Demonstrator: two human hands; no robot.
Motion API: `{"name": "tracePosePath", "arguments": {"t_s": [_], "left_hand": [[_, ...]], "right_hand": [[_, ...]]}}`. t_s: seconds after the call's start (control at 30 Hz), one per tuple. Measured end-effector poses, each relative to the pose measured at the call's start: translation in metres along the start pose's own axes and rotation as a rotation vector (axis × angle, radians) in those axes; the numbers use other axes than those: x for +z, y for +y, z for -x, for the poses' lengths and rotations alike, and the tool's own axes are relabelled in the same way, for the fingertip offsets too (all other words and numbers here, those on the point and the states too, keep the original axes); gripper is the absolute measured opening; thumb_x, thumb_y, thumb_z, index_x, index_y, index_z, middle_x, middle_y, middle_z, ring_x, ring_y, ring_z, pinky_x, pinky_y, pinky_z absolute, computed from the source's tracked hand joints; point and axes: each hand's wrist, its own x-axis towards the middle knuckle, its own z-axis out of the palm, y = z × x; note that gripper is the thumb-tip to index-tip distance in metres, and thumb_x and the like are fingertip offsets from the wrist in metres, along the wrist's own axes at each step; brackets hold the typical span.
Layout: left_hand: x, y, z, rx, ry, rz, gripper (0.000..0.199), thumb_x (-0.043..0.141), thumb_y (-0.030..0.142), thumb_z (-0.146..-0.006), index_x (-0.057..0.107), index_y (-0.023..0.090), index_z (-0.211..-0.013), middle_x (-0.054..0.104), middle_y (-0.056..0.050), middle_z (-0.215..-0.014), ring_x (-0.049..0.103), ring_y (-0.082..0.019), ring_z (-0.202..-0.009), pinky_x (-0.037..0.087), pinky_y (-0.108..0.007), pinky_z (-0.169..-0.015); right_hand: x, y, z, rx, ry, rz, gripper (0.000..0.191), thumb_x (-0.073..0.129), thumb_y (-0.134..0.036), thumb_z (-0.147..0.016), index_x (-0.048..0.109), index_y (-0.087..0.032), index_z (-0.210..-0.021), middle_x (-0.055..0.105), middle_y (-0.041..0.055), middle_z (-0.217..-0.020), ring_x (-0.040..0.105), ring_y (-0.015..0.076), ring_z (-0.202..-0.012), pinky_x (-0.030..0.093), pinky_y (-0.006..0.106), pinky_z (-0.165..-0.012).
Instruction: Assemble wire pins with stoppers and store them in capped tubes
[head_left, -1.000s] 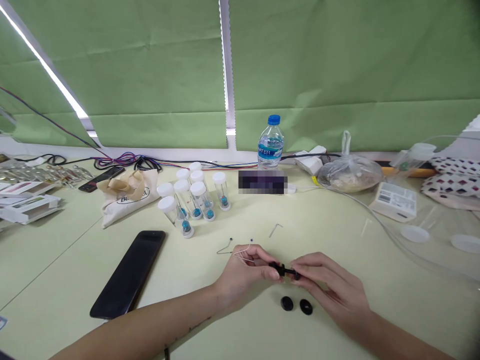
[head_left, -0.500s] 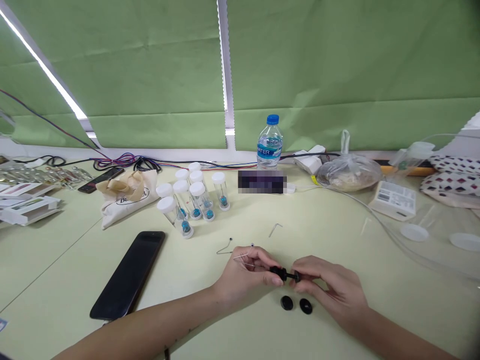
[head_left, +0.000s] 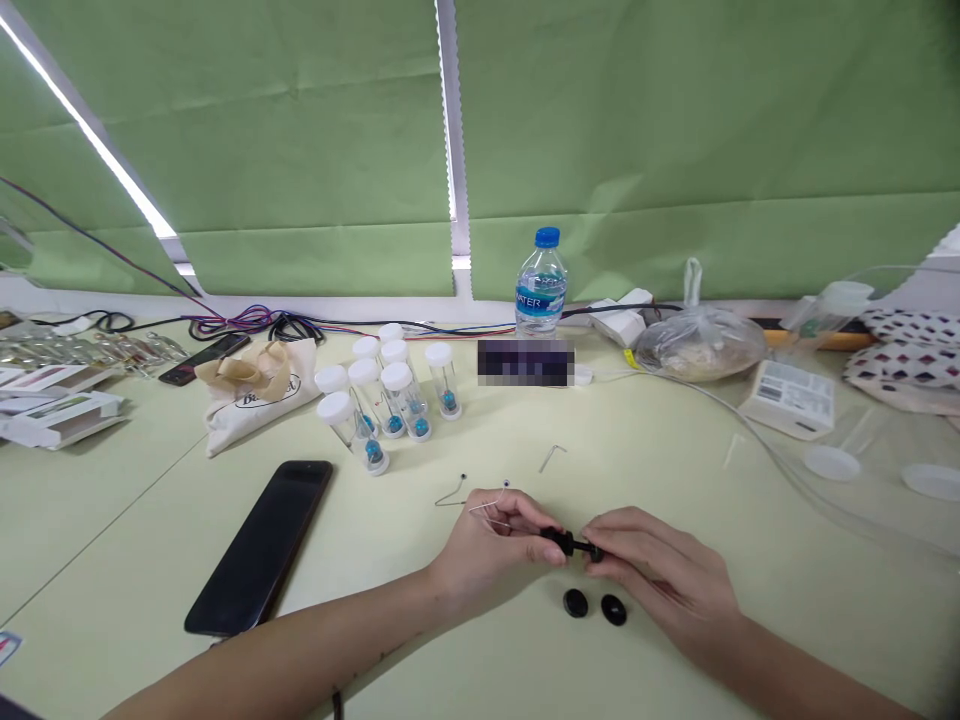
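My left hand (head_left: pixel 499 540) pinches the thick end of a small black piece with a thin shaft (head_left: pixel 576 546). A bent thin metal wire (head_left: pixel 487 503), dark-tipped, sticks up from this hand; where it joins is hidden by the fingers. My right hand (head_left: pixel 664 565) is closed on the round far end of the same black piece, fingertips and thumb around it. Just below the hands, two black discs (head_left: pixel 576 603) lie on the table. Behind my left hand rests another bent wire (head_left: pixel 450 495). An L-shaped hex key (head_left: pixel 553 457) lies farther back.
Several clear tubes with white caps (head_left: pixel 397 378) stand at centre-left. A black phone (head_left: pixel 259 550) lies left of my forearm. At the back are a water bottle (head_left: pixel 541 295), a cloth pouch (head_left: pixel 262 395) and a tied plastic bag (head_left: pixel 697 340). A pale cable (head_left: pixel 750 430) curves across the right side.
Both hands keep hold of the black piece. The right fingers have shifted slightly around its round end. Otherwise the view has barely moved.
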Motion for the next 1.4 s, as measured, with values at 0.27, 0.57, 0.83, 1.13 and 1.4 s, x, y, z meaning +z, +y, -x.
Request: {"name": "tracePosePath", "arguments": {"t_s": [0.27, 0.57, 0.83, 1.13, 1.4], "left_hand": [[-0.003, -0.003, 0.000, 0.004, -0.025, -0.016, 0.021, 0.086, 0.014, -0.054, 0.071, 0.014, -0.069, 0.073, -0.004, -0.072, 0.065, -0.013, -0.065, 0.051, -0.027, -0.068], [-0.002, -0.004, 0.001, 0.013, -0.070, 0.018, 0.020, 0.085, 0.008, -0.055, 0.072, 0.014, -0.069, 0.073, -0.003, -0.073, 0.066, -0.013, -0.066, 0.051, -0.026, -0.067], [-0.004, -0.005, -0.002, 0.026, -0.023, 0.006, 0.021, 0.085, 0.008, -0.054, 0.072, 0.013, -0.070, 0.072, -0.003, -0.072, 0.065, -0.013, -0.067, 0.050, -0.028, -0.069], [0.000, -0.002, -0.001, 0.024, -0.047, 0.030, 0.022, 0.086, 0.008, -0.053, 0.073, 0.013, -0.070, 0.073, -0.004, -0.073, 0.065, -0.013, -0.067, 0.050, -0.027, -0.068], [-0.003, -0.005, 0.000, 0.013, -0.051, 0.016, 0.022, 0.085, 0.008, -0.054, 0.072, 0.013, -0.071, 0.073, -0.004, -0.073, 0.067, -0.014, -0.067, 0.052, -0.028, -0.068]], "right_hand": [[0.000, 0.000, -0.006, -0.031, 0.006, -0.009, 0.009, 0.057, -0.025, -0.092, 0.060, -0.023, -0.100, 0.067, 0.0044, -0.075, 0.065, 0.0153, -0.064, 0.052, 0.024, -0.053], [-0.002, 0.004, 0.000, 0.077, -0.132, -0.015, 0.012, 0.049, -0.030, -0.097, 0.058, -0.023, -0.094, 0.062, -0.0010, -0.066, 0.056, 0.0100, -0.050, 0.045, 0.021, -0.047], [0.004, 0.005, 0.001, 0.053, -0.054, -0.064, 0.010, 0.058, -0.023, -0.092, 0.056, -0.024, -0.101, 0.066, 0.0015, -0.077, 0.064, 0.0133, -0.066, 0.051, 0.022, -0.055], [0.004, 0.002, 0.002, -0.056, 0.010, -0.046, 0.020, 0.058, -0.009, -0.089, 0.061, -0.020, -0.105, 0.065, 0.0078, -0.092, 0.066, 0.0154, -0.079, 0.056, 0.023, -0.062], [0.003, -0.005, -0.002, -0.118, 0.063, 0.037, 0.017, 0.057, -0.012, -0.090, 0.063, -0.022, -0.102, 0.068, 0.0067, -0.090, 0.068, 0.0156, -0.076, 0.058, 0.024, -0.065]]}}
